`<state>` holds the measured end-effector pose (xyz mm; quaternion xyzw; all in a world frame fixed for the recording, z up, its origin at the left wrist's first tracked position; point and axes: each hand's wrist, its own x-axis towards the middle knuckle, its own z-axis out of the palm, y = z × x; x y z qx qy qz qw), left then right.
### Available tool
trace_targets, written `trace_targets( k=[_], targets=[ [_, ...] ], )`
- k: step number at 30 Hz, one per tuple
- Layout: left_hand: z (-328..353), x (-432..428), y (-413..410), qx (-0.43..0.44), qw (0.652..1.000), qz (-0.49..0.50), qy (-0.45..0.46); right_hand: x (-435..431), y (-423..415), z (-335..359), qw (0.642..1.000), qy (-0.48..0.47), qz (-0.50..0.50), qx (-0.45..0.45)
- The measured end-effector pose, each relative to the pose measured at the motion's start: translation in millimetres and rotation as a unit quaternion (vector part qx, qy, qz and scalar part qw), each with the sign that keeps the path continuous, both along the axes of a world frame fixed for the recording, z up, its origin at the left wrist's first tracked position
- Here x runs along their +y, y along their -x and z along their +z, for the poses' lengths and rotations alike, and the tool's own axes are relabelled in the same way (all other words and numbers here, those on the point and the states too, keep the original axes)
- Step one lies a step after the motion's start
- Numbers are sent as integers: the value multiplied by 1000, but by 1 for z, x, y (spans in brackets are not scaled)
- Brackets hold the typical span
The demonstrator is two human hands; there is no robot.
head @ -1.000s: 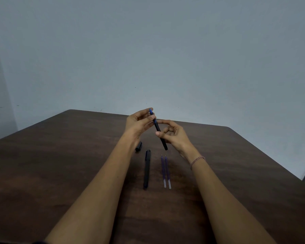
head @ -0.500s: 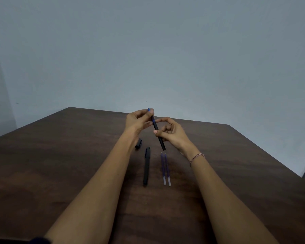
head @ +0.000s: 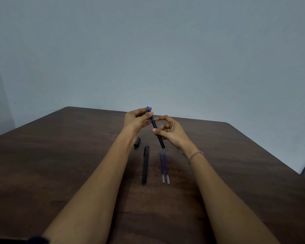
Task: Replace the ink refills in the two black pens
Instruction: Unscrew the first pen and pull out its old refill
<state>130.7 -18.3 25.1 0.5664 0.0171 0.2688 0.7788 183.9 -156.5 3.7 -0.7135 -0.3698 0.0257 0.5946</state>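
Both hands hold one black pen [head: 158, 132] above the table [head: 60, 164], long axis steeply tilted: blue end up and away, black end down toward the person. Left hand [head: 136, 120] fingers pinch the blue top [head: 149, 109]; right hand [head: 171, 132] thumb and fingers clamp mid-barrel. Second pen [head: 145, 164] lies lengthwise on the table, refills [head: 164, 167] side by side just right of it, loose cap [head: 137, 142] left.

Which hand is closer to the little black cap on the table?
Left. The left hand is up in the air just beyond the cap, its wrist right beside it. The right hand is farther right, past the held pen.
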Motion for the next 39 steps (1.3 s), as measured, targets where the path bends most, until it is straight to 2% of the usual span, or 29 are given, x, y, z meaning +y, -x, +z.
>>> trace_targets(
  k=[8,12,16,27,33,39],
  targets=[
    [0,-2,0,7,1000,15,-5,-1,0,0,1000,13,-5,-17],
    [2,-2,0,14,999,-19,28,-2,0,0,1000,10,-14,-18],
    [3,-1,2,8,999,-40,6,-3,1,1,999,16,-23,-20],
    [-1,1,1,-11,999,37,11,-1,0,1,998,44,-20,-49],
    [-1,5,0,11,1000,-9,21,-2,1,1,996,53,-23,-62],
    [0,5,0,19,998,-39,-40,-3,1,1,996,51,-38,-56]
  ],
)
